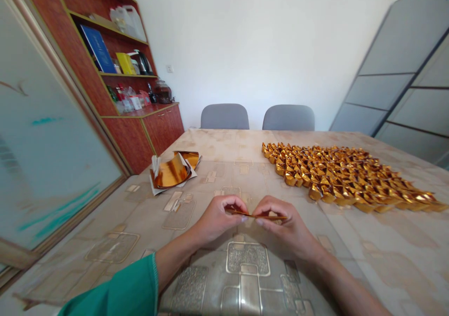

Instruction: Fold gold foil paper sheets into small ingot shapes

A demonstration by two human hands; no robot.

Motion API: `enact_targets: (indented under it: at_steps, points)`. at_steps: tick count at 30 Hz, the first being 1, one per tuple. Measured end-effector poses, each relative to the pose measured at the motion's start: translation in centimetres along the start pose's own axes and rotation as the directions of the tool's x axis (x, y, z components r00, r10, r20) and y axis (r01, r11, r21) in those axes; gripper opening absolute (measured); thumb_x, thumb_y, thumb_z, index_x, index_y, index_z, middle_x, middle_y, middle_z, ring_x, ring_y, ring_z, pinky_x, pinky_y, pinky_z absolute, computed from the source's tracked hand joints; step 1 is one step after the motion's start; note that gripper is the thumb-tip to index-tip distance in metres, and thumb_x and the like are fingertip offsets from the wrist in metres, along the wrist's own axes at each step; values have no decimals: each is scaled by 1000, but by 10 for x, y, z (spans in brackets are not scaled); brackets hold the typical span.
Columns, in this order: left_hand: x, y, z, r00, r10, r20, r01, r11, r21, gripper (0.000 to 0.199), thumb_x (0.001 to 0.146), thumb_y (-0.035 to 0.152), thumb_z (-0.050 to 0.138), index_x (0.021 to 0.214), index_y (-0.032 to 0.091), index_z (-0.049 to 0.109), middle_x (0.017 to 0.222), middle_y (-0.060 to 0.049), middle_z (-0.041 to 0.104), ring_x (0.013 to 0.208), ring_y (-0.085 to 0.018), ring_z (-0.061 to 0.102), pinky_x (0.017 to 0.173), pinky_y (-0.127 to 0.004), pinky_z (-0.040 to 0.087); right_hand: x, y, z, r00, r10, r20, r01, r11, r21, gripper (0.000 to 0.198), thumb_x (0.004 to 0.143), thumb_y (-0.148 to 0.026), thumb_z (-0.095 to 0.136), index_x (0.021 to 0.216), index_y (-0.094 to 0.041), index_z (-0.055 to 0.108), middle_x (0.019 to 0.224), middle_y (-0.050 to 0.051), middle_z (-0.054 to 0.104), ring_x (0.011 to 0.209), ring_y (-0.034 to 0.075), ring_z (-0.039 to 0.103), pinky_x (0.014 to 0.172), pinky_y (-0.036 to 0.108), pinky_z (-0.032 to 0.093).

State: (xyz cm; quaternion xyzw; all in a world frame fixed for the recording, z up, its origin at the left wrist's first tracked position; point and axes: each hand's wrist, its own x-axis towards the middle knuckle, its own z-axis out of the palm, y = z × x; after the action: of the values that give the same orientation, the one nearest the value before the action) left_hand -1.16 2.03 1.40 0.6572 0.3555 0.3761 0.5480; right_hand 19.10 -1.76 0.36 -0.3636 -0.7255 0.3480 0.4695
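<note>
Between my two hands is a thin folded piece of gold foil paper [271, 217], seen nearly edge-on above the near part of the table. My left hand [226, 216] pinches its left part between thumb and fingers. On the other side my right hand [278, 220] pinches the right part, with the fingertips of both hands almost meeting at the middle. The paper's underside and exact fold are hidden. To the right lie many folded gold foil paper pieces [336, 175] in tight rows. A stack of gold foil sheets [173, 172], curled and backed with white, rests to the left.
A patterned cover lies over the table [217, 143]. Two grey chairs [224, 115] stand at its far side. A red-brown shelf cabinet [143, 124] with bottles, a kettle and boxes is at the left, near a glass sliding door [45, 133].
</note>
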Motion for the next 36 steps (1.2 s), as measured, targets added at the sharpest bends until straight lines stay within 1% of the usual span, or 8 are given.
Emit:
enact_targets:
  at_steps: [3,5,8,11,17,23,28,36]
  points:
    - [1,-3,0,995,-32,-95,25,997,-70,21,62,23,80,77,16,68,76,-2,68,72,-16,61,70,-26,46,2,-3,-1,987,-157,-39,148,974,-174,8,91,-22,62,86,-23,69,80,3,65,76,18,61,67,30,46]
    - [1,-4,-3,981,-119,-153,91,980,-176,28,66,32,81,85,15,67,82,-4,70,72,-15,62,68,-25,47,2,-2,-3,971,-229,-72,203,943,-262,10,91,-17,60,92,-23,68,82,4,66,78,19,60,67,30,47]
    - [-2,-4,-5,942,-334,24,318,869,-378,43,77,53,71,88,12,68,86,-10,72,72,-16,67,68,-27,51,1,0,-6,948,-308,-76,260,893,-369,12,92,-14,58,96,-23,67,84,4,66,80,20,59,69,32,47]
    - [-4,-5,-2,899,-397,185,436,768,-469,47,79,56,70,88,9,69,86,-13,74,75,-17,70,70,-27,53,0,3,-5,938,-347,-26,301,846,-440,12,93,-16,58,98,-23,67,85,5,66,81,20,58,70,33,47]
    - [-3,-10,7,916,-402,-5,335,769,-544,27,66,25,85,84,13,68,78,-5,73,67,-11,67,68,-22,53,-1,4,-3,938,-327,111,332,766,-551,15,94,-17,59,104,-25,68,96,6,66,87,22,57,73,35,46]
    - [-6,-4,11,941,-323,-97,210,786,-581,32,65,25,84,89,14,67,89,-6,73,77,-16,68,75,-29,55,0,2,-3,938,-323,130,337,750,-570,17,92,-16,60,103,-26,69,102,7,64,92,22,57,75,35,48]
    - [-6,-7,14,950,-282,-135,158,807,-569,40,59,25,89,89,13,66,85,-4,72,76,-14,66,72,-26,53,0,3,-3,939,-303,163,341,759,-555,28,91,-13,58,114,-27,66,104,7,64,93,22,57,76,35,49]
    - [-4,-6,13,948,-225,-225,113,899,-424,28,63,23,82,84,14,67,77,-1,70,66,-12,62,65,-24,49,0,1,-6,954,-288,87,292,820,-492,18,90,-20,62,106,-26,68,99,7,62,93,23,58,78,38,50]
